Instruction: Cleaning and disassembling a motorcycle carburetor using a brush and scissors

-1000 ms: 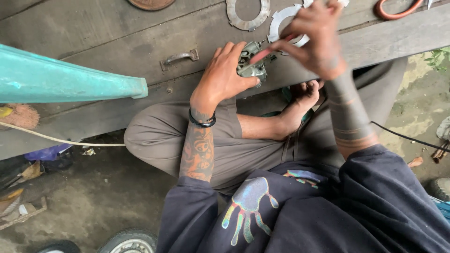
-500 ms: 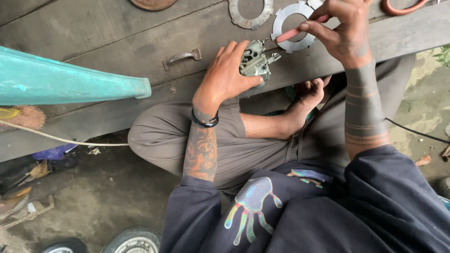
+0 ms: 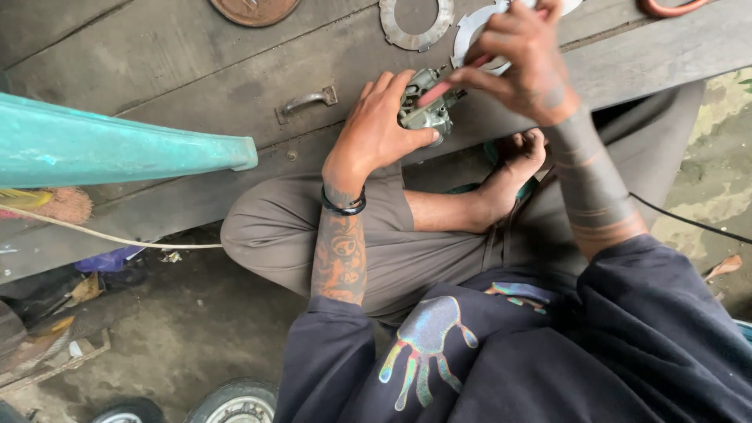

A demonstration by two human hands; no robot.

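Note:
My left hand (image 3: 376,133) grips a small grey metal carburettor-like part (image 3: 427,106) against the edge of a weathered wooden platform (image 3: 196,70). My right hand (image 3: 521,59) is just above it, holding a thin tool with a pink-red handle (image 3: 442,86) whose tip is at the top of the part. I sit cross-legged in grey trousers, one bare foot (image 3: 517,160) under the hands.
Flat metal rings (image 3: 415,19) and a white ring gasket (image 3: 474,31) lie on the platform behind the hands, with a rusty disc (image 3: 254,9) and a metal drawer handle (image 3: 307,102). A teal panel (image 3: 117,149) juts in from the left. A wheel (image 3: 235,399) sits at the bottom.
My right hand has come down and left from the ring gasket and brought the pink-handled tool onto the metal part. My left hand keeps its hold on the part.

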